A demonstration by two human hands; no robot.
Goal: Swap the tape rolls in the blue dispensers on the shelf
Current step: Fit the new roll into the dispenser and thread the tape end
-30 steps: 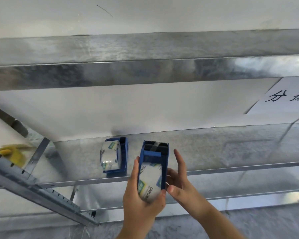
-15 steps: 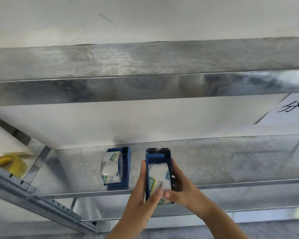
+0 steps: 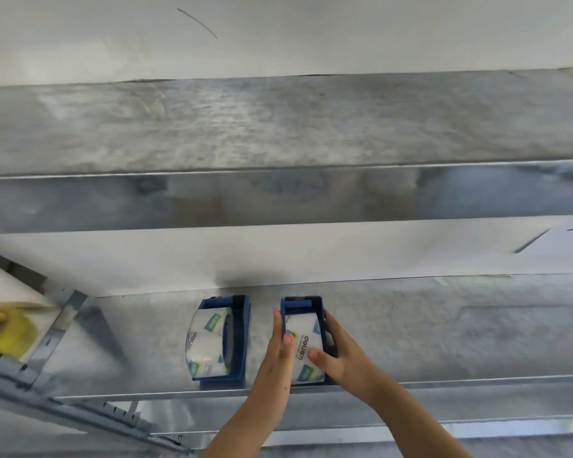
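Note:
Two blue tape dispensers stand side by side on a galvanised metal shelf [image 3: 444, 332]. The left dispenser [image 3: 237, 338] lies with its clear printed tape roll [image 3: 209, 342] facing left, and neither hand touches it. The right dispenser [image 3: 300, 307] holds another clear printed roll [image 3: 305, 342] and rests on the shelf near the front edge. My left hand [image 3: 278, 345] lies along its left side with the thumb on the roll. My right hand [image 3: 336, 350] grips its right side, thumb on the roll's front.
A second metal shelf [image 3: 278, 200] runs overhead across the whole view. A yellow tape roll [image 3: 7, 332] sits at the far left beyond a slotted metal upright [image 3: 57, 328]. A white paper sign [image 3: 563, 239] hangs on the wall at the right.
Both hands have carried the right dispenser forward from in front of the shelf and set it down on the shelf beside the left one.

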